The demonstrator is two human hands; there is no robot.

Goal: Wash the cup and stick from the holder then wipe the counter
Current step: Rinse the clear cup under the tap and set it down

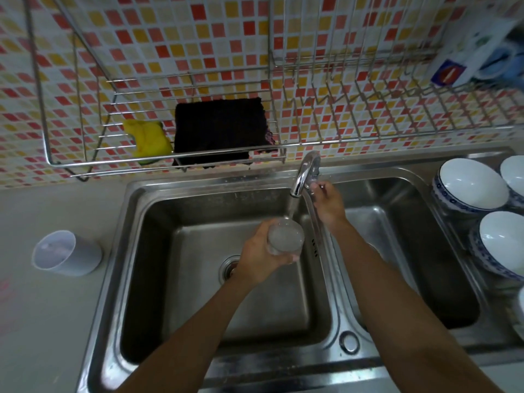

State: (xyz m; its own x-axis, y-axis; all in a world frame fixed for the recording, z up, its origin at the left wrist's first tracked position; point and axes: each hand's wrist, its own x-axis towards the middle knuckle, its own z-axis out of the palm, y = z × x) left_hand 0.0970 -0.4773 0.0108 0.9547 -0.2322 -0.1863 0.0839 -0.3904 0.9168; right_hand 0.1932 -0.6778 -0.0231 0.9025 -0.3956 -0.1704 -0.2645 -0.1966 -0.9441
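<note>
My left hand (259, 258) grips a clear glass cup (285, 236) over the left sink basin (198, 279), mouth up under the water that runs from the faucet (304, 173). My right hand (326, 204) reaches behind the spout and holds the faucet handle (317, 186). A pale grey holder (66, 253) stands on the counter (42, 321) left of the sink. I see no stick anywhere in view.
A wire rack (170, 163) on the tiled wall holds a yellow sponge (147, 140) and a dark cloth (221, 131). Several white bowls with blue rims (470, 185) sit right of the right basin (411, 251). A cup and a carton (465, 58) rest on the upper rack.
</note>
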